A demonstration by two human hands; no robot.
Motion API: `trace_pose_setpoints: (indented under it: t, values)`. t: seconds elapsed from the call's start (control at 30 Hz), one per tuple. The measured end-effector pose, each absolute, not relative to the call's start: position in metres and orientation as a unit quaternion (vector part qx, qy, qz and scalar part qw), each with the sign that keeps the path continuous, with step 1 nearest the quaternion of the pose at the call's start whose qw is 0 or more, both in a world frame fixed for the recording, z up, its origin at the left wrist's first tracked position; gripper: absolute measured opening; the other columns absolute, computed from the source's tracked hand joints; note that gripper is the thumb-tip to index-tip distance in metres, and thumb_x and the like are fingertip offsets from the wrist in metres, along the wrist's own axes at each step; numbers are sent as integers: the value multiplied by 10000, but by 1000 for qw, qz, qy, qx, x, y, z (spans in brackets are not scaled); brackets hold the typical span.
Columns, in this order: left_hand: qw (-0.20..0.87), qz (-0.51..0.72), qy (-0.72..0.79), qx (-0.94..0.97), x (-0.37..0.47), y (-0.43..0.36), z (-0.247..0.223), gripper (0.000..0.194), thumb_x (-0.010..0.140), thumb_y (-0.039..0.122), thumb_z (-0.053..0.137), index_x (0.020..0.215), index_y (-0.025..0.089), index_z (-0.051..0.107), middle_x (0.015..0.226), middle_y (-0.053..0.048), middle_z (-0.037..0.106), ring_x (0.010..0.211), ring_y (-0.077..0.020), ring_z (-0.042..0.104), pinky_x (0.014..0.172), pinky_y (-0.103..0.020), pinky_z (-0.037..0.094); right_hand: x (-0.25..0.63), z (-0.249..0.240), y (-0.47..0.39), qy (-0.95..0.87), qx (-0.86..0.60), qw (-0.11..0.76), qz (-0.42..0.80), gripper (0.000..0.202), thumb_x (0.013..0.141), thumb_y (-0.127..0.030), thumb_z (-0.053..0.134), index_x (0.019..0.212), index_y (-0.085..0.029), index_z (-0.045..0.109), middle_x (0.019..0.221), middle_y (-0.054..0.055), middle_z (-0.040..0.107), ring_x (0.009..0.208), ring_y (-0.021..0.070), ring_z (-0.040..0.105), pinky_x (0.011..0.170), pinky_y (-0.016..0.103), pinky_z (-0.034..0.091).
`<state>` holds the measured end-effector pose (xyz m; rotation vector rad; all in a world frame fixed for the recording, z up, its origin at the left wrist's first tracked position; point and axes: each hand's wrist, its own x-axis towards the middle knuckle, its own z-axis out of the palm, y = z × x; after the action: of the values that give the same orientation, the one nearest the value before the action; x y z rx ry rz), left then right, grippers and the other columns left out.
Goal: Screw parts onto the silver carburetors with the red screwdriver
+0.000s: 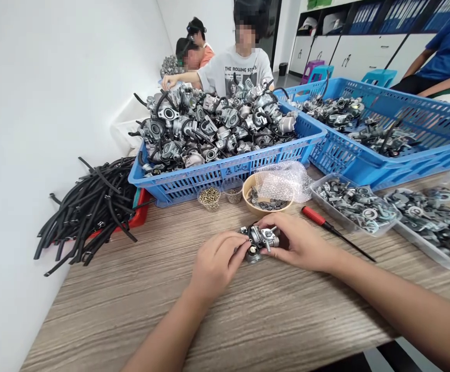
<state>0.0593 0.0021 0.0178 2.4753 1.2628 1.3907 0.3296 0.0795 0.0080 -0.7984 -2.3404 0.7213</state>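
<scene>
Head view: left hand (218, 261) and right hand (301, 244) pinch a metal part (266, 237) between them, low at the table (151, 310). If either slips, it could tip; swinging the right hand out might knock the screwdriver (330, 227) just past it.

This is a workshop in an office-like room: blue crates (225, 174) of metal parts (209, 124) line the table's (151, 315) far edge, with shelves of what look like binders (364, 19) beyond.
</scene>
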Motion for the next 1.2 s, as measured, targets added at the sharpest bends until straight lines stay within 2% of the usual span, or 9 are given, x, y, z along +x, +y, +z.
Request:
trace_pose_setpoints:
  t: [0.17,0.23,0.33,0.5,0.67,0.8,0.9,1.03,1.2]
  values:
    - [0,426,428,797,64,-2,16,56,1167,210,721,1171,181,769,1086,-64,905,986,-189,885,886,-291,704,323,9,69,-872,-238,315,288,759,954,-687,907,1507,-269,600,1494,162,717,1400,350,693,1185,530,588]
    - [-9,416,427,803,66,-3,16,55,1162,204,725,1163,178,774,1097,-63,906,975,-189,884,891,-293,706,321,8,65,-880,-232,306,281,658,1015,-625,866,1508,-274,609,1535,167,689,1465,353,653,1227,550,566]
    - [-35,402,428,808,68,-3,18,68,1159,200,725,1167,175,788,1116,-62,914,973,-202,889,910,-308,711,321,10,63,-886,-232,289,280,477,1110,-432,750,1529,-272,589,1576,174,662,1507,338,632,1246,558,562]
    - [-57,388,428,814,70,-3,20,93,1159,197,728,1177,169,815,1133,-55,927,959,-202,896,868,-292,706,327,19,70,-891,-204,275,300,452,1129,-282,654,1569,-273,553,1600,158,680,1543,304,644,1279,531,564]
    - [-57,387,423,817,71,-5,21,121,1163,231,736,1117,174,832,1083,-43,931,907,-184,892,833,-275,699,333,30,76,-896,-180,253,318,502,1145,-230,593,1640,-272,522,1651,153,673,1583,275,636,1306,507,563]
    - [-56,411,411,811,71,-4,19,91,1149,226,759,1113,171,822,1061,-45,925,887,-189,890,811,-286,700,339,33,82,-908,-149,238,312,629,1085,-328,763,1672,-252,549,1686,159,662,1608,294,622,1339,503,539]
    - [-28,431,402,807,69,-3,16,79,1143,231,774,1137,174,828,1044,-46,916,865,-175,875,787,-277,691,342,29,87,-913,-144,235,301,744,1022,-387,875,1689,-273,568,1695,139,664,1595,293,635,1334,491,543]
    - [10,455,387,802,68,-3,14,92,1123,244,809,1181,183,844,1017,-47,898,835,-157,844,749,-264,669,340,22,88,-910,-151,274,272,531,1046,-319,860,1547,-291,686,1540,99,771,1449,250,738,1237,426,601]
    - [24,457,364,811,68,-5,14,121,1132,234,791,1217,159,834,1060,-81,895,892,-174,852,803,-281,697,333,17,84,-904,-172,318,229,460,1044,-458,881,1417,-246,714,1332,100,823,1246,257,795,1071,405,641]
